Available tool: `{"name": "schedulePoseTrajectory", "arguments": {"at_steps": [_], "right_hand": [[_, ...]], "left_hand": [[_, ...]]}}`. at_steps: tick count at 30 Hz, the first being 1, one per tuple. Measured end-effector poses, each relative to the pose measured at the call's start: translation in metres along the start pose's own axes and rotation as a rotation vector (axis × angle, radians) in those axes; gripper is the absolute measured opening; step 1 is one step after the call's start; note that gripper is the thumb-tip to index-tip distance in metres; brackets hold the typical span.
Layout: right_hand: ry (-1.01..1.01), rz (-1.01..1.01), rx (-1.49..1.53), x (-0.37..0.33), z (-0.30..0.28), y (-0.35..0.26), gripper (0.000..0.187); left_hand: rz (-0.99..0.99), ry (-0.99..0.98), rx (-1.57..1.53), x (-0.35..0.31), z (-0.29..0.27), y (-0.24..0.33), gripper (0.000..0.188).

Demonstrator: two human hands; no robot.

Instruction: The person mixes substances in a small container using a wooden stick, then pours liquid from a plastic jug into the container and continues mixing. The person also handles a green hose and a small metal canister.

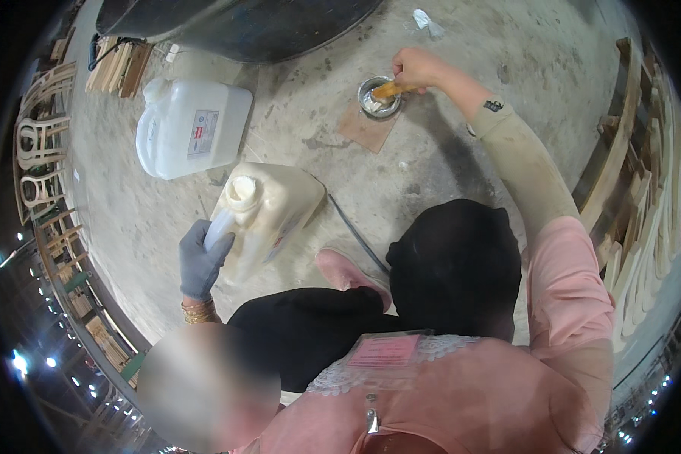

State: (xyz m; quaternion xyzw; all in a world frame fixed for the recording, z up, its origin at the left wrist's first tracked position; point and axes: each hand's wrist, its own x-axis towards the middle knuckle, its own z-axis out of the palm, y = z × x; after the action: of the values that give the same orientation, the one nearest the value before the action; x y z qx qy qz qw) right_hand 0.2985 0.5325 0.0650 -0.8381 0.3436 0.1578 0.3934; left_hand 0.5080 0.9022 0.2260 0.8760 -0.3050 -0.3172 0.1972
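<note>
My right hand, bare and stretched far forward, grips what looks like a yellow-handled brush. Its lower end dips into a small round metal can, where some whitish material shows. Under the can lies a square brown board. On the left, my left hand in a grey glove is closed around the handle of a cream plastic jerrycan. That jerrycan's wide neck is uncapped, and it tilts over the floor. Part of my left forearm is lost in a blurred patch.
A larger white jerrycan with a label stands beyond the cream one. At the back is a big dark round vat. Wooden strips lie near it. Curved wooden parts are stacked at right. A dark hose lies near my foot.
</note>
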Motion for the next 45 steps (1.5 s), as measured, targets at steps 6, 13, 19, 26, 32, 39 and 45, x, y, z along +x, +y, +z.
{"name": "schedulePoseTrajectory", "arguments": {"at_steps": [6, 13, 19, 26, 32, 39, 45], "right_hand": [[0.634, -0.105, 0.176, -0.021, -0.008, 0.040, 0.033], [0.351, 0.203, -0.306, -0.103, 0.064, 0.139, 0.054], [0.503, 0.078, -0.344, -0.122, 0.059, 0.170, 0.052], [0.057, -0.622, 0.271, -0.105, 0.025, -0.129, 0.044], [-0.160, -0.893, 0.002, -0.097, 0.052, -0.254, 0.044], [-0.111, -0.898, -0.246, -0.110, 0.069, -0.275, 0.046], [0.007, -0.620, -0.307, -0.122, 0.086, -0.283, 0.047]], "left_hand": [[0.111, 0.155, 0.054, -0.017, 0.005, -0.042, 0.019], [0.130, 0.353, 0.027, -0.013, 0.021, -0.038, 0.017], [0.259, 0.351, 0.061, 0.000, 0.026, -0.040, 0.015], [0.179, 0.377, 0.125, -0.030, 0.007, -0.066, 0.015], [0.244, 0.356, 0.085, -0.027, 0.017, -0.059, 0.022], [0.280, 0.294, 0.098, -0.029, 0.011, -0.068, 0.023], [0.248, 0.254, 0.058, -0.028, 0.009, -0.067, 0.021]]}}
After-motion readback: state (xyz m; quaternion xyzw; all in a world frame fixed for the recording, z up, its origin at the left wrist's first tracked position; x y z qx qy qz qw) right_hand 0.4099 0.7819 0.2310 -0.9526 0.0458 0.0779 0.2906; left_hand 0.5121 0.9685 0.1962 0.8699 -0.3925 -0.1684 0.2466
